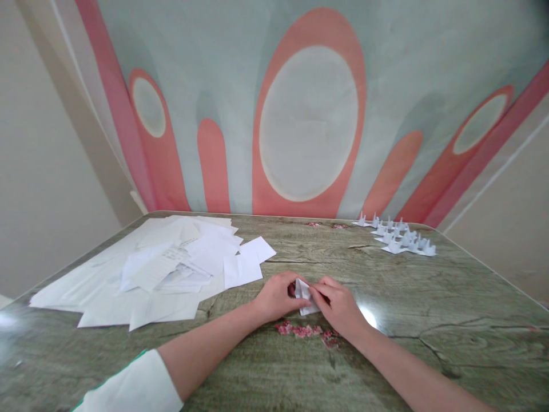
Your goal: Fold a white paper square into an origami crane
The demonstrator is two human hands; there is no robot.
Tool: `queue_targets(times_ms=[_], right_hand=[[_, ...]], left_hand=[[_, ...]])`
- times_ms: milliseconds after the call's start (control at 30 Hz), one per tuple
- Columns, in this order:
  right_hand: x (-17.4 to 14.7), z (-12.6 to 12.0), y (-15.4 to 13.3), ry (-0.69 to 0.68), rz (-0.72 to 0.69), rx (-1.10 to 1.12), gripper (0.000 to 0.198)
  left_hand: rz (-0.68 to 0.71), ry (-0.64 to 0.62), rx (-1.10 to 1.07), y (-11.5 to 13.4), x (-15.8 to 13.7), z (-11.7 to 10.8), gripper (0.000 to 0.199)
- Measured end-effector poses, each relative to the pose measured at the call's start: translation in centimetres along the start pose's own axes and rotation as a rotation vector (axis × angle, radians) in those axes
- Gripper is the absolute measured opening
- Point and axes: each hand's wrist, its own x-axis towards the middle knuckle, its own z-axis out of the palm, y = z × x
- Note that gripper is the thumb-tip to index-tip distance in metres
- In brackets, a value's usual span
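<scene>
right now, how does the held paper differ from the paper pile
The held paper is a small folded piece; the paper pile is many overlapping, mostly larger sheets. The held paper sits between the left hand and right hand; the paper pile lies to the left, touched by neither. Both are white.

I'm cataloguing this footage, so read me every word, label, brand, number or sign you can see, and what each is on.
No readable text.
Marked sheet on the paper pile: faint rows of marks, possibly writing, too small and blurred to read.
Folded paper in left hand and right hand: no lettering visible.
</scene>
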Motion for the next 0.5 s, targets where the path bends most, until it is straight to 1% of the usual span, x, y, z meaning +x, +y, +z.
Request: queue_targets(times_ms=[200, 500], right_hand=[[-0.24, -0.16, 0.16, -0.016, 0.021, 0.055, 0.023], [-0.02, -0.51, 0.43, -0.041, 0.038, 0.084, 0.022]], left_hand=[[0.011, 0.003, 0.052, -0.17, 0.15, 0.25, 0.035], [0.015, -0.025, 0.053, -0.35, 0.38, 0.17, 0.025]])
